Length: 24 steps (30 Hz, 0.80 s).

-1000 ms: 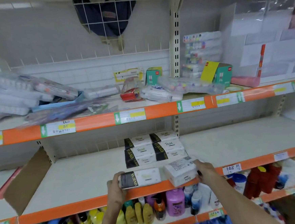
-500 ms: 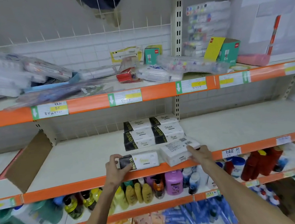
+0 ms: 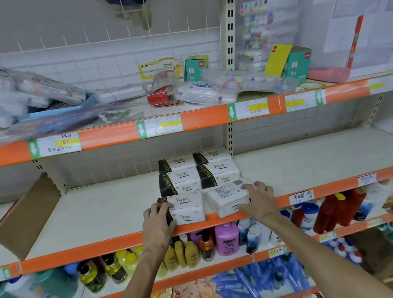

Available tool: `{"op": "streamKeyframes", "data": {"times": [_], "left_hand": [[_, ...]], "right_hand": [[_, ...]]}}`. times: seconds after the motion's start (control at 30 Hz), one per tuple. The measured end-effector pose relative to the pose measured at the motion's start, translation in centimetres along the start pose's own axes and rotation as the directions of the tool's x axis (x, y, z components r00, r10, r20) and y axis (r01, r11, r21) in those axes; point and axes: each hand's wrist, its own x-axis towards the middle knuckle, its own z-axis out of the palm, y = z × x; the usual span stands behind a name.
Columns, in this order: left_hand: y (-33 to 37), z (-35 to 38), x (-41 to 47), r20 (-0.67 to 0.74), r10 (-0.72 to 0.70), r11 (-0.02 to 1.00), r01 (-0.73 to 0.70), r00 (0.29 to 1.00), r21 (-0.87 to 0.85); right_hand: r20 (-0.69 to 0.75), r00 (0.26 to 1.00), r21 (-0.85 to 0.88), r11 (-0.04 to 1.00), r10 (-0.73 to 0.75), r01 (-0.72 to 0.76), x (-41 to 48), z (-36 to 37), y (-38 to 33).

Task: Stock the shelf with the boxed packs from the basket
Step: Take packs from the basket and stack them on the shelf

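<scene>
Cardboard flap [image 3: 29, 216] leans at the far left of the middle shelf [image 3: 101, 210], and now to the action at the shelf's front edge! Left hand [image 3: 158, 224] grips the black end of a black-and-white boxed pack [image 3: 186, 209], fingers curled round its left side, the pack sitting right at the orange lip. Just beside it to the right, a white pack [image 3: 229, 199] lies label side up, slightly skewed, and the right hand [image 3: 258, 202] is on it: fingers spread over its top right corner, thumb against its front face. Behind both, a stack of matching packs [image 3: 196, 172] sits two wide and stacked deep toward the back panel. Above, the upper shelf [image 3: 212, 121] carries loose stationery packets and green boxes [image 3: 298, 63]. Below, bottles [image 3: 226, 238] line the lower shelf. No basket shows in view.
</scene>
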Motion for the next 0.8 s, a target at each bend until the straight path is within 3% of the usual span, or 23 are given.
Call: {"op": "streamKeyframes", "data": {"times": [0.1,0.17,0.33,0.5,0.57,0.67,0.73,0.8], "left_hand": [[0.3,0.3,0.4,-0.007,-0.008,1.0,0.008,1.0,-0.02],[0.5,0.5,0.6,0.006,-0.011,1.0,0.011,1.0,-0.012],[0.5,1.1,0.5,0.109,0.0,0.999,-0.003,0.994,0.033],[-0.1,0.5,0.7,0.183,0.006,1.0,-0.009,0.983,0.018],[-0.2,0.1,0.9,0.213,0.01,1.0,-0.013,0.977,0.015],[-0.1,-0.3,1.1,0.247,0.008,1.0,-0.013,0.969,0.018],[0.0,-0.5,1.2,0.256,0.003,1.0,-0.006,0.967,0.013],[-0.1,-0.6,1.2,0.261,0.005,1.0,-0.01,0.965,0.018]], "right_hand": [[-0.058,0.985,-0.327,0.935,-0.165,0.138,-0.2,1.2,-0.6],[-0.034,0.952,-0.452,0.854,-0.305,0.257,-0.3,2.3,-1.7],[0.039,0.904,-0.593,0.718,-0.426,0.364,-0.4,4.8,-5.5],[-0.082,0.858,-0.611,0.706,-0.507,0.359,0.3,3.4,-7.3],[-0.232,0.884,-0.509,0.825,-0.405,0.244,1.2,1.3,-7.6],[-0.386,0.919,-0.013,0.996,-0.082,0.084,2.3,-2.8,-6.8],[-0.339,0.927,0.361,0.932,0.161,-0.03,2.7,-4.9,-5.6],[-0.23,0.92,0.54,0.828,0.316,-0.15,2.7,-5.0,-3.9]]}}
